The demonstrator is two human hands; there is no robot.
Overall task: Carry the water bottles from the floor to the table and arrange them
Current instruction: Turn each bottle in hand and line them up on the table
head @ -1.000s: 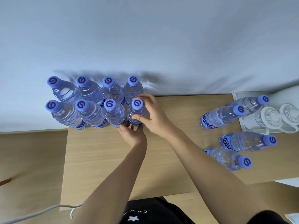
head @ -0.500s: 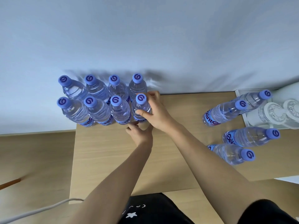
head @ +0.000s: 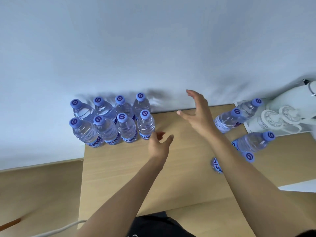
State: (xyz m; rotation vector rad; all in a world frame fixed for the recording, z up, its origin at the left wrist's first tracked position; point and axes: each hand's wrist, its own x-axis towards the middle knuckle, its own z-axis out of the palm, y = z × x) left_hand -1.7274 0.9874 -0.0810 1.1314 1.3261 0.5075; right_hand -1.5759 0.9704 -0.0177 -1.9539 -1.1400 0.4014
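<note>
From the head view, a light wooden tabletop (head: 179, 168) meets a pale wall (head: 153, 48). Both hands hover empty with fingers spread: left hand (head: 158, 145) just right of eight upright bottles (head: 111, 122) grouped in two rows; right hand (head: 199, 115) between those and four more bottles (head: 246, 127) beyond its knuckles.

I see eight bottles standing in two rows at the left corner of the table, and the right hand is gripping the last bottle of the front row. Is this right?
Not quite. In the head view the right hand is open and lifted clear of the last bottle of the front row, gripping nothing. The rest holds: eight bottles stand in two rows at the left corner of the table.
</note>
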